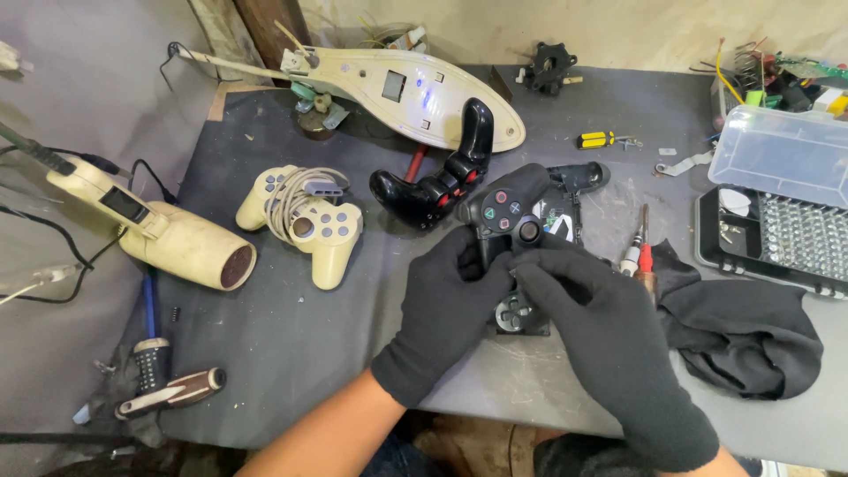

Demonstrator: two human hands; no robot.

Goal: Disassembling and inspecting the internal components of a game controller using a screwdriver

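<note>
Both hands wear black gloves and meet over a black game controller point(512, 231) near the middle of the dark worktop point(291, 344). The left hand point(450, 305) is closed around the left side of the controller, with the fingers curled on its edge. The right hand point(601, 327) grips the lower right part, its fingertips point(530, 269) pressing just below the thumbstick. The controller is tilted, its upper shell with the four round buttons lifted toward the camera, and a lower part with a round piece lies under the hands, touching the worktop.

Just behind the controller lies a glossy black controller shell point(437, 172) with red parts. To the left rests a beige controller point(305, 221) with its cable wound around it, and further left a beige hair dryer point(172, 234). To the right of the hands a screwdriver point(638, 252) lies beside a black cloth point(751, 331). An open box of screwdriver bits point(777, 238) stands at the right edge. A long white device point(397, 93) lies at the back.
</note>
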